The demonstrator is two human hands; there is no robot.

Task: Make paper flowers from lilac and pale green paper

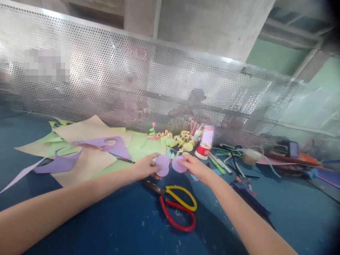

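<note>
Between thumb and fingers, my left hand point(148, 165) pinches purple paper circles point(162, 165); at least two overlap there, one a little lower than the other. My right hand point(195, 168) grips another purple paper circle point(177, 164) by its right side, a small gap away from the left ones. Both hands are held above the blue table. Just below them lies a pair of scissors point(162, 192) with one yellow and one red handle, blades pointing up and left beneath my left hand.
Cut purple paper point(117, 146), beige sheets point(85, 129) and green sheets point(140, 147) spread at the left. Paper curls point(186, 140), a red cup point(203, 152), markers point(217, 163) and a dark blue pouch point(249, 198) lie beyond and right. A perforated metal screen point(170, 85) stands behind.
</note>
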